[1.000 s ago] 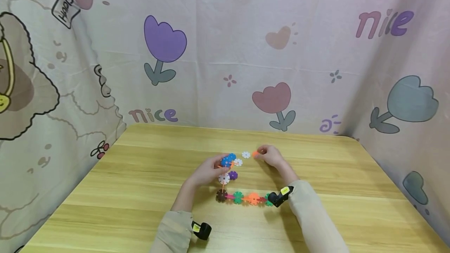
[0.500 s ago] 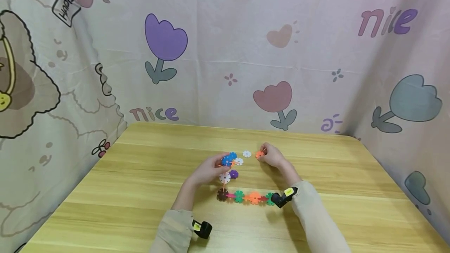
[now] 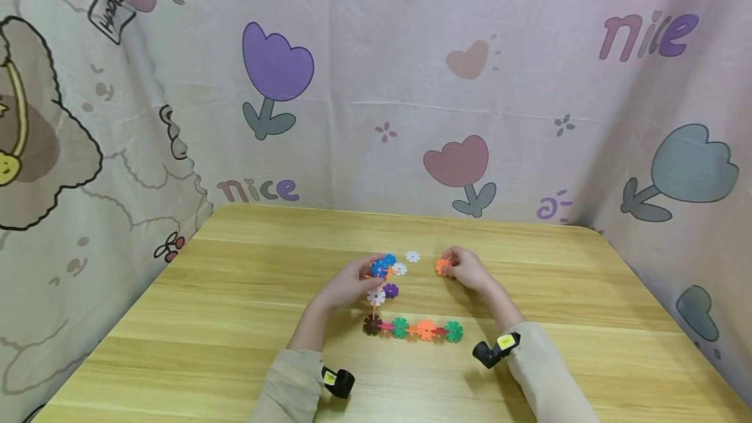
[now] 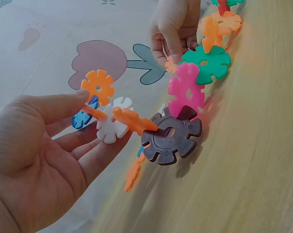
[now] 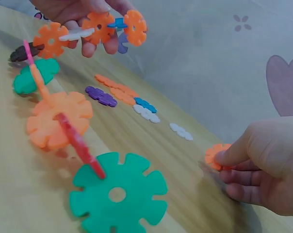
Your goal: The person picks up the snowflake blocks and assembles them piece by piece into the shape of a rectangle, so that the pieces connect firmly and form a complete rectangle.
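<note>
A chain of notched plastic snowflake discs bends in an L at a dark brown disc (image 4: 173,136). One arm ends in a green disc (image 5: 118,194), with orange, pink and another green disc along it. My left hand (image 3: 346,287) grips the other arm near its end, thumb at an orange piece (image 4: 94,112) beside a white disc (image 4: 115,121) and a blue one (image 4: 83,116). To the right, my right hand (image 3: 470,269) pinches a single orange disc (image 5: 216,156) between thumb and fingers, close over the table. The fingers partly hide that disc.
Loose discs lie on the wooden table (image 3: 235,318) between the hands: a purple one (image 5: 101,96), a blue one (image 5: 145,104), two white ones (image 3: 413,256) and some orange ones (image 5: 123,94). A printed curtain (image 3: 352,70) hangs behind the table.
My right hand has drawn the orange disc to the right and nearer, away from the loose white discs. The chain's green end shows fully now. My left hand stays nearly still.
</note>
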### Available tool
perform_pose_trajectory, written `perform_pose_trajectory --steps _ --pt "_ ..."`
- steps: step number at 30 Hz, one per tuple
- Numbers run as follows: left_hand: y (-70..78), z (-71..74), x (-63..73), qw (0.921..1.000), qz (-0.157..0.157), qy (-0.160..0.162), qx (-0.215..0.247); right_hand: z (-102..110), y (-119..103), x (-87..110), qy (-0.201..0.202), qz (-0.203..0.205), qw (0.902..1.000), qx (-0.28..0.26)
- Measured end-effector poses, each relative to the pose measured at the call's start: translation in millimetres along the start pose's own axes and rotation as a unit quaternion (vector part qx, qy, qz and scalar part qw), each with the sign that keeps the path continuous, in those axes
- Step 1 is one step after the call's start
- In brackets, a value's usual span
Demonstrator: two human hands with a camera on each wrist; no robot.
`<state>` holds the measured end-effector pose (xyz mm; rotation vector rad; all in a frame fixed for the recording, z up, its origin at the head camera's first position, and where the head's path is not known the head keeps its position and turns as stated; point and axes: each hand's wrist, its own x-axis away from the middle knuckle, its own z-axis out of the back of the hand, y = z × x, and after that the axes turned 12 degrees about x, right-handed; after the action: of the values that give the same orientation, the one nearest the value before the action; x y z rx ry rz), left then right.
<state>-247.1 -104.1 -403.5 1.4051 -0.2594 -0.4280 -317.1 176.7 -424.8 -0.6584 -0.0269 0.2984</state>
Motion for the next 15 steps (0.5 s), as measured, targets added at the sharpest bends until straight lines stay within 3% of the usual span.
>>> perform_pose_trajectory --steps 4,9,15 --pt "-0.6 0.0 -0.4 1.0 -0.003 -0.002 -0.007 0.0 -5.0 8.1 -0.004 -0.011 0.9982 -0.059" --pt "0.3 -0.3 0.4 0.9999 -0.004 0.0 -0.015 -1.6 -19.8 18.8 -0.017 -0.022 0.9893 -0.143" --pt "0.4 -0.4 0.8 0.9998 -0.003 0.003 -0.019 -6.8 -40.1 29.8 -0.035 -0.002 0.9862 -0.162"
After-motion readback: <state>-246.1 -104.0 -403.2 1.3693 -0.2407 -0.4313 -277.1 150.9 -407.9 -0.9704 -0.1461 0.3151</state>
